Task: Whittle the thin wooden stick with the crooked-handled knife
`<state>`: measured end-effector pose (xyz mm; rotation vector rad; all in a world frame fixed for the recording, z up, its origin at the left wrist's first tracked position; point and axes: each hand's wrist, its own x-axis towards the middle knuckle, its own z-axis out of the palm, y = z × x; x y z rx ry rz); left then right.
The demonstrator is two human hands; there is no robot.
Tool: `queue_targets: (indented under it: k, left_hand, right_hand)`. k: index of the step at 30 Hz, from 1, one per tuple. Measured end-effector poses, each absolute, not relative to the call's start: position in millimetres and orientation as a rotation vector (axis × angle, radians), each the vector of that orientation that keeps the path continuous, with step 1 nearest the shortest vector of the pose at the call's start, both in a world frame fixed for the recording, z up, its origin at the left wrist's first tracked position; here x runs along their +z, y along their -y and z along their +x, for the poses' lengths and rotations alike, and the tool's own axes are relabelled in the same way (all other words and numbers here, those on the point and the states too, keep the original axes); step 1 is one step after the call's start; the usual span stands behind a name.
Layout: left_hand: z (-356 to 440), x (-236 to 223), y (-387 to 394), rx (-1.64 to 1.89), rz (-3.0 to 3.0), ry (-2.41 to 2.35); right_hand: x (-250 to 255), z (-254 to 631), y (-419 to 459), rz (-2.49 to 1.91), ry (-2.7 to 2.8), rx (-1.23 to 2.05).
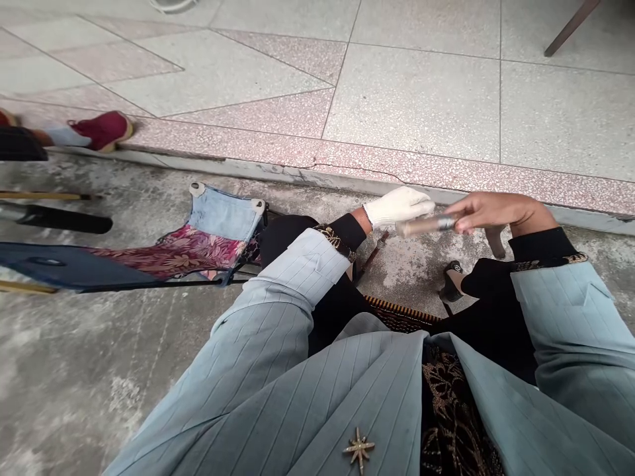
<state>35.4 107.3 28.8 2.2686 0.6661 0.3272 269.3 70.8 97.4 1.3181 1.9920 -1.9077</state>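
My left hand point(398, 205), in a white glove, is closed around one end of a short brownish rod-like object point(425, 225) that is blurred by motion. My bare right hand point(499, 211) pinches the other end of the same object with its fingertips. Both hands meet above a rough concrete floor point(74, 383), in front of my knees. My arms wear light blue striped sleeves over black cuffs with gold trim. A thin dark reddish stick point(373, 254) shows just below my left wrist; what it belongs to I cannot tell.
A low folding stool with a patchwork cloth seat point(198, 241) stands at left. Dark flat shapes and thin sticks point(44, 218) lie at the far left. A red shoe point(102, 129) rests on the raised terrazzo step point(347, 162). A dark small object point(452, 281) sits by my right knee.
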Motion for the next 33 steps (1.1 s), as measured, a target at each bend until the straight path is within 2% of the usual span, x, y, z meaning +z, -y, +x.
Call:
queue_targets:
  k: [4,7,11,15,17,20,24,29,31,33]
  left_hand:
    - [37,28,-102,0.367,2.029,-0.746]
    - [40,27,-93,0.247,2.077,-0.698]
    - [45,24,-86,0.115,2.198,-0.57]
    - [43,30,-90,0.152,2.289,-0.539]
    - [41,36,-93,0.189,2.33,-0.588]
    - [37,43,-96,0.214,2.398,-0.669]
    - [35,46,-98,0.224,2.462,-0.706]
    - [33,44,-103,0.241,2.406,-0.699]
    - [32,41,-106,0.288,2.302,-0.697]
    - [32,38,-106,0.338,2.159,-0.703]
  right_hand:
    - [106,276,-70,1.815,-2.113,-2.054]
    - [94,280,-76,2.143,-2.164,-1.981]
    - [76,281,-85,2.44,-2.073,-1.43]
    - [68,279,-90,2.367,-2.016,-0.776]
    - [67,277,-90,2.243,-2.015,-0.594]
    - [64,272,-89,2.065,-1.991,-0.513]
    - [58,263,-85,1.73,-1.989,-0.705]
    - [63,256,-75,1.086,-1.973,-1.423]
    - [76,260,-70,1.006,-1.981,-1.651]
    - [91,267,-68,1.158,-2.021,-1.83]
